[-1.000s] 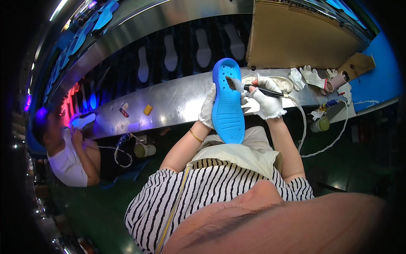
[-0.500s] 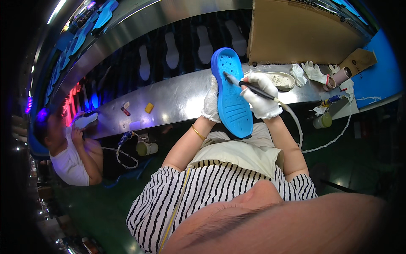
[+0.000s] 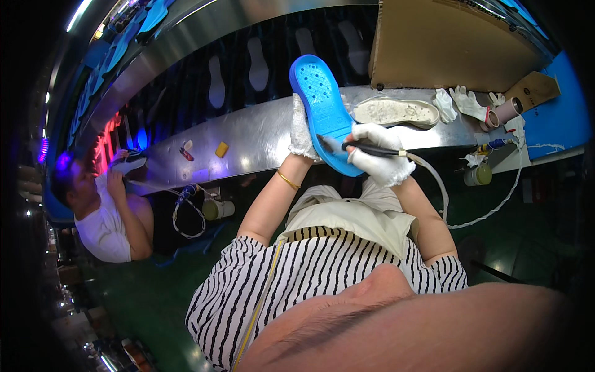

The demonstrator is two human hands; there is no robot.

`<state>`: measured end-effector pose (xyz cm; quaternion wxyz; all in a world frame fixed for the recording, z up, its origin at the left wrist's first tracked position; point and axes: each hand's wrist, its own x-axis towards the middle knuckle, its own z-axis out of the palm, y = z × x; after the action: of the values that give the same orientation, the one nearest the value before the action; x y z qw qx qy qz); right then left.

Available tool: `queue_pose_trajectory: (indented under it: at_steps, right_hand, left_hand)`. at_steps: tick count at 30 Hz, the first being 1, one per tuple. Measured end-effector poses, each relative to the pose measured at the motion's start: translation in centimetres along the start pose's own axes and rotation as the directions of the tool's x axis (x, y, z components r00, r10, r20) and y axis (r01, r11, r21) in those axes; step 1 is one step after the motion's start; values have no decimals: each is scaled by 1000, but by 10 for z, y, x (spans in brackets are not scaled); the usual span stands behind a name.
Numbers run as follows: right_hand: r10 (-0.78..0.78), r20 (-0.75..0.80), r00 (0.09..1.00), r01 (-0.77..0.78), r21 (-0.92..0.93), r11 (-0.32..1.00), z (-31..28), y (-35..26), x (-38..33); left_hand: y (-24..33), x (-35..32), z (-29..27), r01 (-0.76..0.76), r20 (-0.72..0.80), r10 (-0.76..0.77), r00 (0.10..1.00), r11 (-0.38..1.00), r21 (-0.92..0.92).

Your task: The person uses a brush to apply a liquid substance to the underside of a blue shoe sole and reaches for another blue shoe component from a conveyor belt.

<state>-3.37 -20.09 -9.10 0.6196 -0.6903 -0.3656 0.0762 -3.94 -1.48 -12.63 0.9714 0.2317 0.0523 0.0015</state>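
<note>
A bright blue shoe sole [image 3: 325, 105] is held tilted in front of me, its inner side with small holes and ridges facing up. My left hand [image 3: 300, 129], in a white knit glove, grips it along the left edge; its fingers are partly hidden behind the sole. In my gloved right hand [image 3: 379, 162] is a black-handled brush [image 3: 374, 149], pinched between the fingers. The dark bristles touch the inside of the sole near its lower end. From the handle's back a pale hose [image 3: 437, 180] curves down on the right.
Behind the metal bench [image 3: 260, 130] lie several dark sole shapes on a black rack. A whitish sole [image 3: 396, 112], gloves [image 3: 468, 104] and a cardboard box [image 3: 449, 46] are at the right. A yellow block [image 3: 221, 149] lies left. A co-worker [image 3: 108, 211] sits far left.
The brush has moved from the holed upper part of the sole down toward its lower end. The sole has shifted up and left, uncovering more of the whitish sole.
</note>
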Motion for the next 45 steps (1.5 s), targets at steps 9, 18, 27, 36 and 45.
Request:
queue_pose_trajectory:
  at_steps: [9, 18, 27, 36, 45]
  right_hand:
    - [153, 2, 988, -149, 234, 961, -2, -6, -1]
    - [71, -255, 964, -19, 201, 979, -21, 11, 9]
    - [136, -243, 960, -65, 278, 958, 4, 8, -3]
    - [235, -94, 968, -146, 551, 822, 6, 7, -2]
    - [177, -27, 984, -146, 450, 881, -8, -3, 7]
  left_hand:
    - [11, 6, 1, -17, 17, 17, 1000, 1000, 9]
    - [-23, -17, 18, 83, 191, -37, 981, 967, -239]
    - [-7, -10, 18, -118, 212, 118, 970, 993, -10]
    - [4, -10, 33, -146, 348, 177, 921, 983, -114]
    - [17, -3, 35, -55, 406, 56, 912, 998, -15]
